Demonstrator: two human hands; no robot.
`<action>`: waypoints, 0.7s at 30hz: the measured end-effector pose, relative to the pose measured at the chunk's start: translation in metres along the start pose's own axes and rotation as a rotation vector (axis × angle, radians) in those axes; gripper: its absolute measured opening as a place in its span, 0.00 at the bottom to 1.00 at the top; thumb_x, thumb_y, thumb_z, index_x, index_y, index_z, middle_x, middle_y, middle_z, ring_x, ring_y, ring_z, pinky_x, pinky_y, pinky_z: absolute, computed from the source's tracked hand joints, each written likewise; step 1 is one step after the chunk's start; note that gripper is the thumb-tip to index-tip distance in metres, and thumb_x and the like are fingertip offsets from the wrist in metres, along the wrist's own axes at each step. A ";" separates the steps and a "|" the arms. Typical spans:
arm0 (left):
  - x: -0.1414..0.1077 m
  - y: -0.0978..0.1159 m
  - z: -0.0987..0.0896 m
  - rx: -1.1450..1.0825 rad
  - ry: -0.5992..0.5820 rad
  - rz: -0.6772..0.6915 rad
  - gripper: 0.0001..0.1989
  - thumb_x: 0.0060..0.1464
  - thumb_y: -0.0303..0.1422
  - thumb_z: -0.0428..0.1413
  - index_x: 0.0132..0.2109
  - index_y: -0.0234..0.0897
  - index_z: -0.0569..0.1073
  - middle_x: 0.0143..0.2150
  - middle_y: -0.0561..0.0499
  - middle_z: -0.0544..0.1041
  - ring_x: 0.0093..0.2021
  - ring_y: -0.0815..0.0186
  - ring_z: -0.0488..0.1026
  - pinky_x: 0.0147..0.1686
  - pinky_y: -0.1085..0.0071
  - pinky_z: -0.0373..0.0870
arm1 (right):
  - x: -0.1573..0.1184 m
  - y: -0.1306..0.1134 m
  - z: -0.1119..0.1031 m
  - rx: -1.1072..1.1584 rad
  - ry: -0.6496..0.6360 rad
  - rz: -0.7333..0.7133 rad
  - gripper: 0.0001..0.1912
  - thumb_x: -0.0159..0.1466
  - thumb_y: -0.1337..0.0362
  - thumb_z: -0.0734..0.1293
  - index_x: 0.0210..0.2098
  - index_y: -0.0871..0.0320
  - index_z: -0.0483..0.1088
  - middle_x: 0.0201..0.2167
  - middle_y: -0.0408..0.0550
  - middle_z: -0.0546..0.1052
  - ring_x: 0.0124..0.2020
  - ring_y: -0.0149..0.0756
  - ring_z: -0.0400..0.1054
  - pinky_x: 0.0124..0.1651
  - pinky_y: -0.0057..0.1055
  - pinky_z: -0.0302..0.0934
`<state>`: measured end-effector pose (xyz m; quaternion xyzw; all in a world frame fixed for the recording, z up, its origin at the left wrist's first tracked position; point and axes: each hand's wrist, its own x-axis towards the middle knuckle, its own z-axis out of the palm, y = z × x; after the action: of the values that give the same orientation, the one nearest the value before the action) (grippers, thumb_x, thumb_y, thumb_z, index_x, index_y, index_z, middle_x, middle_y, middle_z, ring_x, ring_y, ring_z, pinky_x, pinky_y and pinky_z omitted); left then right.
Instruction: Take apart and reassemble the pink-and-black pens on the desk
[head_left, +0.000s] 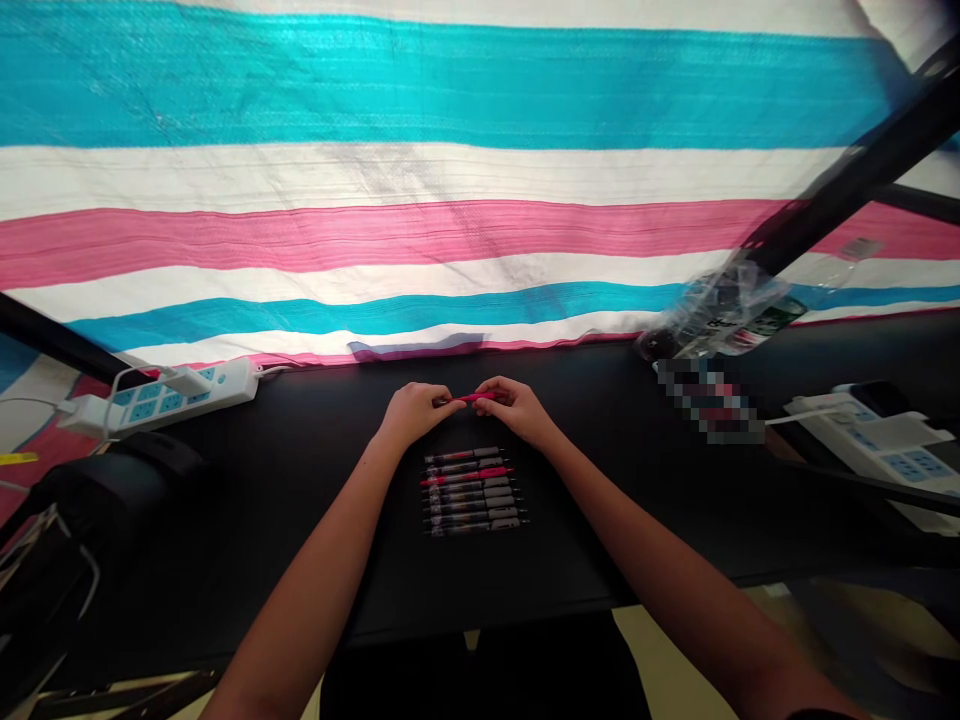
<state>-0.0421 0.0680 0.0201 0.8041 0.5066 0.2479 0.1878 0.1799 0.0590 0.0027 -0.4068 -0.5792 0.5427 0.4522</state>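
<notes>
A red pen (477, 397) is stretched between my two hands, just above the black tabletop. My left hand (420, 411) pinches its left end, and my right hand (514, 408) pinches its right end; the fingers hide both tips. Closer to me lies a stack-like row of several pens, side by side and pointing left to right. Most are dark pens with grey clips (480, 517); one red pen (465, 477) lies among them.
White power strips stand at the left (187, 395) and right (900, 450). Clear plastic packaging (735, 310) lies at the back right, near a blurred-out item (709, 400). A black rounded object (127, 480) sits at left. A striped tarp (450, 240) hangs behind the black table (300, 560).
</notes>
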 end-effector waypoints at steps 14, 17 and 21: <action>-0.001 0.003 -0.003 0.027 0.101 -0.003 0.17 0.56 0.47 0.62 0.29 0.38 0.76 0.25 0.53 0.75 0.26 0.66 0.69 0.28 0.70 0.56 | 0.000 0.009 -0.002 -0.283 0.117 -0.140 0.10 0.60 0.58 0.72 0.38 0.54 0.74 0.36 0.48 0.80 0.38 0.42 0.74 0.43 0.39 0.68; -0.001 0.004 -0.003 -0.067 0.109 0.070 0.15 0.60 0.43 0.59 0.31 0.37 0.75 0.26 0.53 0.73 0.26 0.68 0.67 0.29 0.71 0.58 | -0.001 0.007 -0.001 -0.305 0.112 -0.137 0.09 0.60 0.57 0.72 0.37 0.55 0.73 0.34 0.47 0.79 0.36 0.41 0.74 0.42 0.38 0.68; 0.000 0.008 -0.003 -0.248 0.144 0.081 0.10 0.63 0.36 0.55 0.38 0.35 0.77 0.26 0.54 0.73 0.26 0.69 0.66 0.29 0.72 0.60 | -0.001 0.005 0.001 -0.308 0.099 -0.132 0.10 0.60 0.57 0.71 0.36 0.55 0.72 0.33 0.47 0.79 0.35 0.40 0.74 0.41 0.37 0.68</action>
<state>-0.0382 0.0647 0.0263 0.7747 0.4513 0.3732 0.2385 0.1794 0.0579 -0.0024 -0.4587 -0.6580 0.3960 0.4471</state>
